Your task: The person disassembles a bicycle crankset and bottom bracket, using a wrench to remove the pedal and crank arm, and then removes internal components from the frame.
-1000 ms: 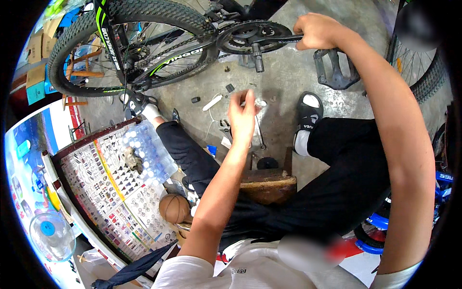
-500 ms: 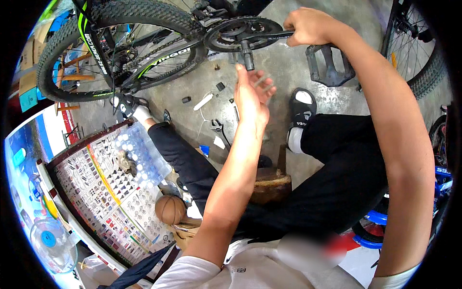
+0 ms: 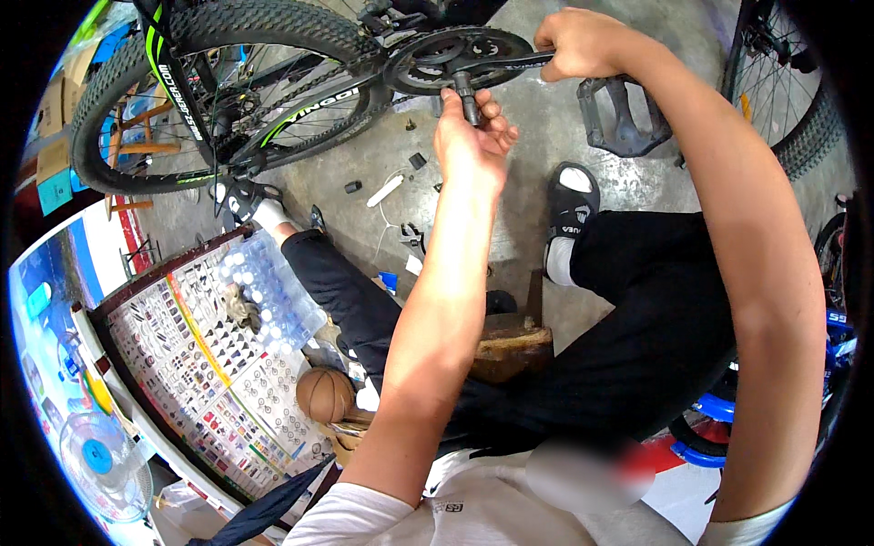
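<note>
A mountain bike's black chainring [image 3: 407, 71] is at the top middle, with the crank arm [image 3: 499, 62] running right from its centre. From the crank's axle end, a dark cylindrical crank puller [image 3: 464, 85] points toward me. My left hand [image 3: 475, 135] is closed round its lower end, thumb on the left and curled fingers on the right. My right hand [image 3: 587, 44] grips the outer end of the crank arm, its fingers partly hidden behind the hand. Below that hand is the black pedal [image 3: 625, 120].
The rear tyre [image 3: 109, 82] fills the upper left. Small dark parts [image 3: 417, 161] and a white stick-shaped item [image 3: 386, 189] lie on the concrete floor. A wooden stump [image 3: 512, 353] stands between my legs. A basketball [image 3: 325, 395] is beside the printed board [image 3: 214, 364]. Another bike wheel [image 3: 810, 136] is at right.
My left hand has risen slightly, and its loose, spread fingers have closed round the crank puller. My right hand stays on the crank arm, with only a slight upward shift.
</note>
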A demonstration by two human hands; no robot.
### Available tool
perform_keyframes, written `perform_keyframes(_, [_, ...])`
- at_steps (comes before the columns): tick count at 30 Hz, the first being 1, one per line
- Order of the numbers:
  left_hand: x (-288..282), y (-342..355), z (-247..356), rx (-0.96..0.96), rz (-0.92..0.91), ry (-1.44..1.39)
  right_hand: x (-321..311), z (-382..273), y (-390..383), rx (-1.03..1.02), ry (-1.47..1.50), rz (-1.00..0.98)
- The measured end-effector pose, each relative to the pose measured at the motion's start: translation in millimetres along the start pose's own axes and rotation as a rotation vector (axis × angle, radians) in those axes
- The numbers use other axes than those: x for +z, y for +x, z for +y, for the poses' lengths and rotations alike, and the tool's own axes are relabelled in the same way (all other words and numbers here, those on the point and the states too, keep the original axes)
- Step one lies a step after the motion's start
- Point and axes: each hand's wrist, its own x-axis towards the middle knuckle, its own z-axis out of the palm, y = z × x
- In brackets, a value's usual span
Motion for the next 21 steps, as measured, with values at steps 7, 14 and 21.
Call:
perform_keyframes(7, [15.0, -2.6, -4.3, 0.27, 0.139, 0.384, -2.4, -0.9, -2.3, -0.001, -0.004, 0.028])
perform_keyframes(14, [-4.8, 0.7, 5.1, -0.148, -0.131, -0.082, -0.8, 1.2, -3.9, -0.018, 0.043, 0.021])
perform_keyframes(21, [-8.9, 4.8, 6.6, -0.053, -0.087, -0.019, 2.4, 2.4, -1.3, -0.052, 0.046, 0.081])
